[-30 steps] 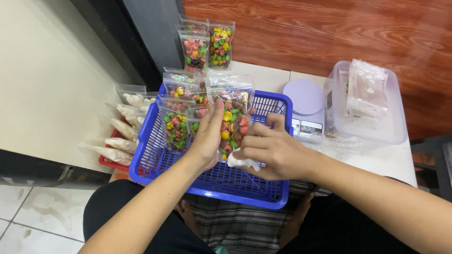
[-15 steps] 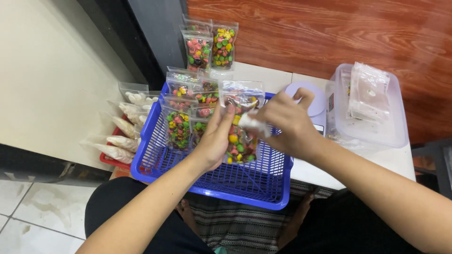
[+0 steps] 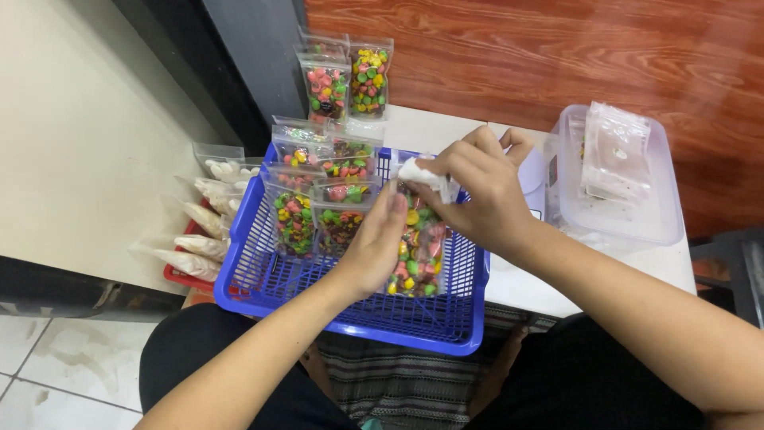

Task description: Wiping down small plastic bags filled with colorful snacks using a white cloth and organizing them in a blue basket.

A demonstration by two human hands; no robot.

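Left hand point(image 3: 374, 247) steadies the clear pouch of coloured candies point(image 3: 415, 251) over the blue basket point(image 3: 263, 275); right hand point(image 3: 477, 191) pinches a white wad point(image 3: 418, 171); best kept upright

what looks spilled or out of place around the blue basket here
Nothing stands out. The candy pouches stand in rows in the blue basket, none open or spilled. The left hand steadies one pouch while the right hand holds a white cloth at its top.

White table point(image 3: 446, 127) under blue basket point(image 3: 350, 314), clear lidded tub point(image 3: 617, 231), upright candy pouches point(image 3: 346, 80).
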